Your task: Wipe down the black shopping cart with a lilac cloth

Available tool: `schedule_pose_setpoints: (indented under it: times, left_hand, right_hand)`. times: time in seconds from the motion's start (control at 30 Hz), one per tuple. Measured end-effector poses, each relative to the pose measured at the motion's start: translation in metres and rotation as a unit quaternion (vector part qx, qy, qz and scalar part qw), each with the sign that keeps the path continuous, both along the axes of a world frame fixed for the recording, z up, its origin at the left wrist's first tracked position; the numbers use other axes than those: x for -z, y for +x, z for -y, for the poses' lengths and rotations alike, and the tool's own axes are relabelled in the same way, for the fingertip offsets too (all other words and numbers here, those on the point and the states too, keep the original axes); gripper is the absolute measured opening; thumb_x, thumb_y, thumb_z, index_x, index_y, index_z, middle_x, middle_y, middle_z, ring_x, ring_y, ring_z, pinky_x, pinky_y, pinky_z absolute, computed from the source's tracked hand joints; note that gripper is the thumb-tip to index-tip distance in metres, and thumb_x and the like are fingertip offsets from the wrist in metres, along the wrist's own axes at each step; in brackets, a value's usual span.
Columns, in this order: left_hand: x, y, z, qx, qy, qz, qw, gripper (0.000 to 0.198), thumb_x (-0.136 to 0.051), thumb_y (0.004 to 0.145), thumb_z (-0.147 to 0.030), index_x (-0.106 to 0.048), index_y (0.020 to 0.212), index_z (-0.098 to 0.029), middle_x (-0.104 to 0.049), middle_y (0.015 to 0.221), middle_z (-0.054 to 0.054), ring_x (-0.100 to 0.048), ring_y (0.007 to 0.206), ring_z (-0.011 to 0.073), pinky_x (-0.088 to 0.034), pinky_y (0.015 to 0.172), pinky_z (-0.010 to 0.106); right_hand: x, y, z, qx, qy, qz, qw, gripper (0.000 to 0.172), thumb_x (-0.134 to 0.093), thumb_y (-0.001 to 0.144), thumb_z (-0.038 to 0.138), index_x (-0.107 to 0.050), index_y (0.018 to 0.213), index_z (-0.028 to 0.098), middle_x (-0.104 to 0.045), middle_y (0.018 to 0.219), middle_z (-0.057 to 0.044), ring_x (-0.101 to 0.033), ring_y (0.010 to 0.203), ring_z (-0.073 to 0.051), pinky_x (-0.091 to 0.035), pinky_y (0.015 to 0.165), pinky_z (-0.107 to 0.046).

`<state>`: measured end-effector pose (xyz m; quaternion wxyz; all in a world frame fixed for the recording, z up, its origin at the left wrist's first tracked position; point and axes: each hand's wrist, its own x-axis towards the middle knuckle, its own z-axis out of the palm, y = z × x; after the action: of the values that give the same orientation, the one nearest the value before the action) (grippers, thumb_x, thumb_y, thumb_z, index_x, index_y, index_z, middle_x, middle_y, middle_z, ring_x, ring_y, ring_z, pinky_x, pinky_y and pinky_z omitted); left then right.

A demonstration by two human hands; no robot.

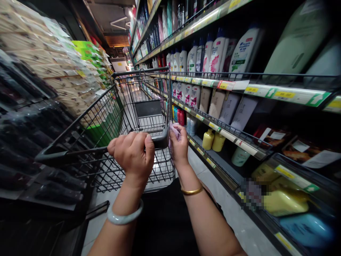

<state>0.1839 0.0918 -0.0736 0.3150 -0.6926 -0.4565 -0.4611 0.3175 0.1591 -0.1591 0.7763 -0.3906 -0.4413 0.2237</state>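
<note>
A dark wire shopping cart (147, 108) stands right in front of me, and its basket looks to hold nothing. My left hand (133, 149) is wrapped round the cart's handlebar, with a pale bangle at the wrist. Beside the cart's right rear corner, my right hand (179, 144) is closed on a crumpled light purple cloth (174, 131). The cloth lies against the side rail of the cart. A gold bracelet circles the right wrist.
Along the right runs a long shelf (239, 137) stocked with shampoo bottles (217, 53) and yellow bottles (207, 139). Stacked packs (50, 71) line the left side, with green packs (87, 53) farther on. Between them the tiled aisle floor (205, 174) leads away.
</note>
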Motion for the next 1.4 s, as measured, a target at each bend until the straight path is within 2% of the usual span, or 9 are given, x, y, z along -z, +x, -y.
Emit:
schedule_pose_setpoints:
  times: [0.2, 0.33, 0.47, 0.63, 0.77, 0.93, 1.13, 1.3, 1.4]
  left_hand:
    - [0.000, -0.002, 0.002, 0.000, 0.005, -0.002, 1.000, 0.035, -0.045, 0.107, -0.036, -0.065, 0.081, -0.025, -0.065, 0.073, 0.004, -0.049, 0.078, 0.0247, -0.026, 0.084, 0.044]
    - [0.000, -0.002, 0.001, 0.000, 0.011, -0.002, 1.000, 0.035, -0.045, 0.108, -0.036, -0.064, 0.081, -0.025, -0.064, 0.073, 0.004, -0.049, 0.078, 0.0244, -0.026, 0.084, 0.044]
    - [0.000, -0.003, 0.001, -0.003, 0.018, -0.005, 1.000, 0.033, -0.046, 0.107, -0.035, -0.062, 0.080, -0.025, -0.064, 0.073, 0.004, -0.049, 0.077, 0.0241, -0.027, 0.083, 0.044]
    - [-0.001, -0.003, 0.002, 0.000, 0.014, -0.003, 1.000, 0.033, -0.046, 0.107, -0.035, -0.064, 0.081, -0.024, -0.064, 0.073, 0.004, -0.049, 0.077, 0.0242, -0.026, 0.083, 0.044]
    - [0.000, -0.003, 0.002, -0.002, 0.006, -0.003, 1.000, 0.034, -0.045, 0.107, -0.035, -0.064, 0.081, -0.025, -0.064, 0.073, 0.004, -0.049, 0.078, 0.0245, -0.026, 0.083, 0.044]
    - [0.000, -0.003, 0.002, 0.000, 0.010, -0.001, 1.000, 0.035, -0.046, 0.107, -0.036, -0.065, 0.081, -0.025, -0.064, 0.073, 0.004, -0.049, 0.078, 0.0243, -0.027, 0.084, 0.044]
    - [0.000, -0.003, 0.003, 0.000, 0.007, 0.000, 1.000, 0.034, -0.046, 0.107, -0.036, -0.065, 0.081, -0.025, -0.065, 0.073, 0.004, -0.050, 0.078, 0.0247, -0.027, 0.084, 0.045]
    - [0.001, -0.002, 0.003, -0.002, 0.008, -0.002, 1.000, 0.035, -0.045, 0.107, -0.036, -0.065, 0.081, -0.025, -0.065, 0.074, 0.004, -0.050, 0.078, 0.0245, -0.027, 0.084, 0.045]
    - [0.001, -0.002, 0.002, 0.001, 0.010, -0.001, 1.000, 0.034, -0.045, 0.107, -0.036, -0.065, 0.082, -0.025, -0.066, 0.075, 0.004, -0.050, 0.078, 0.0247, -0.027, 0.084, 0.045]
  right_hand:
    - [0.002, 0.001, 0.000, 0.109, -0.015, 0.047, 0.993, 0.035, -0.060, 0.094, 0.031, -0.076, 0.124, 0.025, -0.059, 0.137, -0.012, -0.058, 0.131, -0.023, -0.047, 0.122, -0.044]
    - [0.007, 0.004, -0.007, 0.063, -0.037, 0.027, 0.997, 0.033, -0.055, 0.096, 0.036, -0.082, 0.109, 0.021, -0.068, 0.133, -0.013, -0.058, 0.137, -0.024, -0.044, 0.126, -0.046]
    - [0.008, 0.003, -0.005, 0.045, -0.023, 0.037, 0.998, 0.041, -0.060, 0.099, 0.054, -0.082, 0.113, 0.022, -0.072, 0.132, -0.013, -0.062, 0.134, -0.024, -0.045, 0.125, -0.045]
    - [0.011, 0.010, -0.005, 0.045, -0.025, 0.058, 0.997, 0.042, -0.069, 0.094, 0.059, -0.083, 0.098, 0.020, -0.078, 0.111, -0.013, -0.070, 0.111, -0.025, -0.054, 0.111, -0.044]
    - [-0.007, 0.016, 0.005, 0.039, -0.046, -0.015, 0.998, 0.045, -0.067, 0.093, 0.064, -0.079, 0.085, 0.021, -0.079, 0.092, -0.008, -0.072, 0.094, -0.024, -0.058, 0.100, -0.044]
    - [-0.026, 0.015, 0.017, 0.054, 0.056, 0.004, 0.997, 0.034, -0.067, 0.097, 0.054, -0.081, 0.089, 0.023, -0.079, 0.100, -0.007, -0.072, 0.104, -0.022, -0.056, 0.106, -0.040]
    - [-0.004, 0.016, -0.001, 0.013, -0.101, -0.092, 0.991, 0.047, -0.071, 0.084, 0.067, -0.076, 0.082, 0.020, -0.079, 0.084, -0.006, -0.072, 0.084, -0.022, -0.060, 0.091, -0.041]
    - [-0.021, 0.014, 0.009, 0.009, 0.007, -0.094, 0.996, 0.037, -0.071, 0.092, 0.058, -0.079, 0.094, 0.023, -0.082, 0.101, -0.005, -0.075, 0.097, -0.021, -0.059, 0.100, -0.040]
    - [-0.016, 0.013, 0.006, 0.036, -0.007, -0.048, 0.998, 0.034, -0.071, 0.091, 0.056, -0.078, 0.087, 0.022, -0.080, 0.096, -0.005, -0.073, 0.096, -0.022, -0.058, 0.101, -0.041]
